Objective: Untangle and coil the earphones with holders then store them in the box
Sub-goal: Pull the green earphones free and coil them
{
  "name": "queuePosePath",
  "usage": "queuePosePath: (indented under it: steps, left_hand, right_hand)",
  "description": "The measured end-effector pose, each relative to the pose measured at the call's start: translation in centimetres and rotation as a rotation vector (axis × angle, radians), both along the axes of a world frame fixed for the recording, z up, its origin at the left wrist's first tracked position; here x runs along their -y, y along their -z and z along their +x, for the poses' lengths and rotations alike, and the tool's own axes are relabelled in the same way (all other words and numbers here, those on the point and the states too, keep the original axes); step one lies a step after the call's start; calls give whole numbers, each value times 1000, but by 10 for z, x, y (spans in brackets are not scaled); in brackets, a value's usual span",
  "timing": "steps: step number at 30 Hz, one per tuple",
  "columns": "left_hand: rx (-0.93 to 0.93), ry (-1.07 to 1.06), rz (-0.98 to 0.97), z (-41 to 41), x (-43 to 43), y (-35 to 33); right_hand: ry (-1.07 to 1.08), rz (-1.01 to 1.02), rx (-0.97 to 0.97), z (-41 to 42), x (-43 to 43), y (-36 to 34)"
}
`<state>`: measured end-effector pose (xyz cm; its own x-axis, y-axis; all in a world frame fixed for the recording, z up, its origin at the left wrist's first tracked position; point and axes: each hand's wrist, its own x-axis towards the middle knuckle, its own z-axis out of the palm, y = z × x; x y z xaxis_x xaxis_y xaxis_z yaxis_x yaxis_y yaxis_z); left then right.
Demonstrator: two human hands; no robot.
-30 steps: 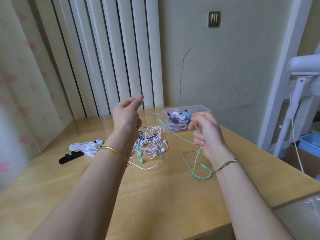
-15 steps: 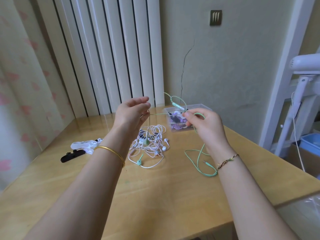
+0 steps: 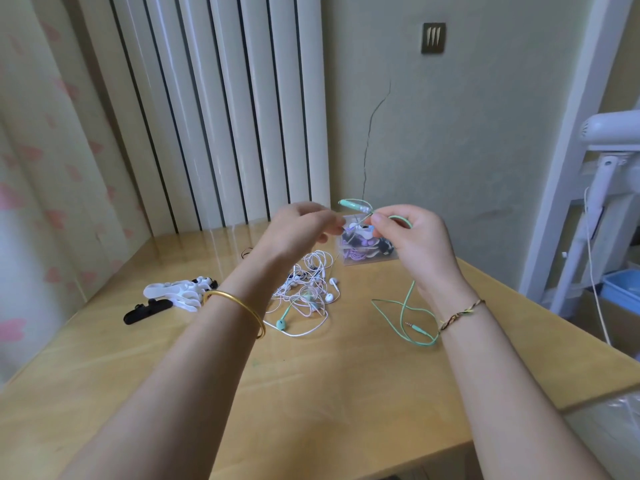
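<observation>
Now your right hand (image 3: 410, 237) pinches the green earphones (image 3: 352, 203) raised, likely to coil them; left hand (image 3: 298, 230) close beside, grip too blurred to tell.

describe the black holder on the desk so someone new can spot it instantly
On the light wooden table, look to the left side, by the pink-patterned curtain. A heap of white plastic cable holders lies there, left of the tangled white earphones. The black plastic bar-shaped holder lies at that heap's near-left edge, a long dark bar where its neighbours are white.
</observation>
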<state>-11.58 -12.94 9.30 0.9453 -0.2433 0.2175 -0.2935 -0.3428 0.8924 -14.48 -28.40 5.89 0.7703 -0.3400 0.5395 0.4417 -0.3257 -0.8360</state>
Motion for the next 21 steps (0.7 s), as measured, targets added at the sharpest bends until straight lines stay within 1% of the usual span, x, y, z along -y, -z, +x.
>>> queuePosePath:
  steps: [2,3,6,8,9,11,13,16,18,21]
  left_hand:
    - [-40,50,-87,0,6,1]
    - [-11,24,-104,1,9,2]
    - [189,-90,-99,4,12,8]
    - [323,-92,-44,6,11,10]
    - [387,-104,16,7,10,11]
    - [503,-153,146,9,7,13]
    - [572,-128,181,10,6,14]
    - [525,-28,96,9,6,14]
    - [500,-5,67,8,5,13]
    - [490,17,44,9,4,14]
  right_hand:
    - [0,-47,16,1,-1,1]
    - [-2,-71,19,2,-1,1]
    - [-37,-132,18,2,-1,2]
    - [-59,-162,5,2,0,4]
    - [-46,-176,-3,3,0,4]
    - [15,-198,-16,4,1,6]
    - [59,-205,-32,7,2,7]
    - [51,-189,-51,11,2,11]
    - [33,-164,-53,12,1,13]
    - [45,-180,-35,13,1,14]
